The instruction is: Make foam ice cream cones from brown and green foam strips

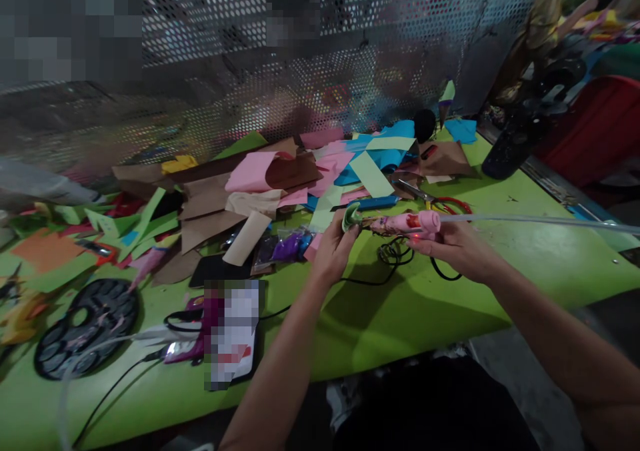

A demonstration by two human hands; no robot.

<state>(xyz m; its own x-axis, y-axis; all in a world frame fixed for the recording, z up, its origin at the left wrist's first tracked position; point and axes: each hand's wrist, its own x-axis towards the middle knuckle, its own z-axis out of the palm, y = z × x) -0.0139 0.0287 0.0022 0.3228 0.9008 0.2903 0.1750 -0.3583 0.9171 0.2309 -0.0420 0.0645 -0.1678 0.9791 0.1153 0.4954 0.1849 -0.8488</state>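
Note:
Fingers of my left hand (336,246) are closed round a small curled piece of light green felt (351,216). My right hand (463,248) grips a pink hot glue gun (407,224), its stained nozzle pointing left and almost at the green piece; whether they touch I cannot tell. A long clear glue stick (530,220) sticks out of the gun's back, and a small red light glows on its underside. Beneath the gun, a black cord (396,252) lies in loops on the table. Just behind are red-handled scissors (445,203), partly hidden.
Behind my hands, felt sheets (295,168) in pink, brown, blue and green lie piled against a perforated metal panel (320,71). A black round palette tray (117,298) and a phone (237,334) are on the green table (400,324) at left. A dark bottle (507,144) stands at right.

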